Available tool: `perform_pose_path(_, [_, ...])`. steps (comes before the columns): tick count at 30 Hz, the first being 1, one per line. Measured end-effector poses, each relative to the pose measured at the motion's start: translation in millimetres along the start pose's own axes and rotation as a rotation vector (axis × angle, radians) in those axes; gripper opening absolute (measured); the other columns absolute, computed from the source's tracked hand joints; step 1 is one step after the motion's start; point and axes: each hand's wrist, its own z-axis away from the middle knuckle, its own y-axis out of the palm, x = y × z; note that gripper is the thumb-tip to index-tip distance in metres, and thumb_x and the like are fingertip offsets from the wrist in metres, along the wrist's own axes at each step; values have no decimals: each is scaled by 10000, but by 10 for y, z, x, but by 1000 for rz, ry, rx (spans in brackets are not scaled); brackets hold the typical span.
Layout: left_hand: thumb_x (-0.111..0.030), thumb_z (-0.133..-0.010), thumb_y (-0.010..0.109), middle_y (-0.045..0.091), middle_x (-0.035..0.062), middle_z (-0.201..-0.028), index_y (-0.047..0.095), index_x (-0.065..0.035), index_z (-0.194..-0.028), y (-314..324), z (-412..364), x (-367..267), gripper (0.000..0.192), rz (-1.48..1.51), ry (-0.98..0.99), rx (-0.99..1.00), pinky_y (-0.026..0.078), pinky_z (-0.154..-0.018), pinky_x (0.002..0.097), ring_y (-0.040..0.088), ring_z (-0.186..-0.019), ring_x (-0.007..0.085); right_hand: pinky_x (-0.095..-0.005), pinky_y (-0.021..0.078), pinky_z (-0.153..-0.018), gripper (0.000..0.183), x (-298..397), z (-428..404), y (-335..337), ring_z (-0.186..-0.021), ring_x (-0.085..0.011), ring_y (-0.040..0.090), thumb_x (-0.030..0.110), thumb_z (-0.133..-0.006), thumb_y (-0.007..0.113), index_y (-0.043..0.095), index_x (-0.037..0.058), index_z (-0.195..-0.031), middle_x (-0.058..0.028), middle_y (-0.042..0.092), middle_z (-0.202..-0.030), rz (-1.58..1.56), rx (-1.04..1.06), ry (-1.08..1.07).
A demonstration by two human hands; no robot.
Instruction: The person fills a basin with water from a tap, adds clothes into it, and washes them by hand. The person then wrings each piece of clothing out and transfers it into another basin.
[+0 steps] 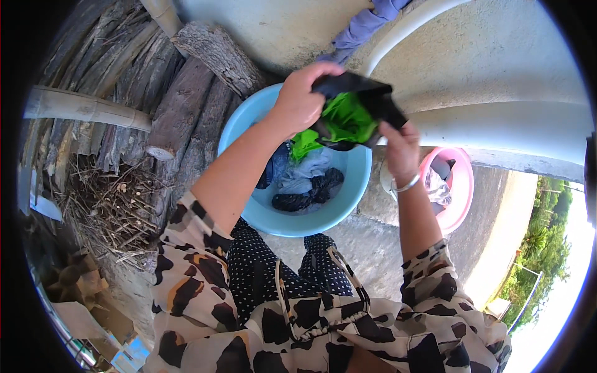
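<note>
My left hand [301,100] and my right hand [402,151] hold up a green garment with a wide black band [350,116], each gripping one side of the band. The band is spread into a loop, with bright green cloth showing inside it. Below hangs more of the green cloth, over a light blue plastic basin [298,228]. In the basin lie wet clothes: a pale grey-white piece [303,172], a dark bundle [291,202] and a dark blue piece [280,161]. My right wrist wears a silver bangle. The band's far edge is blurred.
Stacked firewood logs [182,107], a bamboo pole [88,106] and a heap of twigs [116,210] fill the left. A pink basin [461,186] with clothes stands right on the concrete floor. A twisted purple cloth [359,32] hangs by a white pipe [401,30] at the wall.
</note>
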Motion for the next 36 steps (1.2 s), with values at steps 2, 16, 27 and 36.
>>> perform_pose_path(2, [103, -660, 365, 607, 95, -919, 592, -9, -967, -175, 486, 1114, 398, -275, -340, -317, 421, -793, 276, 557, -868, 180, -226, 432, -644, 217, -874, 183, 132, -712, -82, 533, 83, -725, 660, 619, 2, -922, 4, 604, -813, -62, -63, 318])
perform_pose_path(16, [-100, -587, 711, 554, 147, -845, 603, -34, -907, 550, 1081, 820, 344, -507, -93, 355, 446, -672, 327, 550, -735, 265, -302, 446, -595, 101, -185, 870, 132, -624, -255, 582, 60, -739, 568, 598, -34, -719, -185, 578, -682, 846, 517, 184])
perform_pose_path(27, [-116, -705, 686, 563, 58, -630, 616, 5, -787, 1302, 440, -2046, 162, -230, 232, 418, 404, -517, 266, 513, -558, 105, -324, 304, -969, 909, -137, 1148, -690, -1168, -259, 381, 223, -551, 776, 291, 61, -1302, -136, 395, -1273, 781, 391, 170])
perform_pose_path(36, [-60, -737, 657, 620, 62, -766, 604, 6, -840, 1182, 577, -2740, 134, 467, 176, 187, 482, -610, 243, 589, -658, 128, -369, 417, -874, 380, -932, 803, -324, -1024, -239, 511, 120, -756, 598, 528, 66, -1125, -71, 555, -1100, 1207, 84, -426])
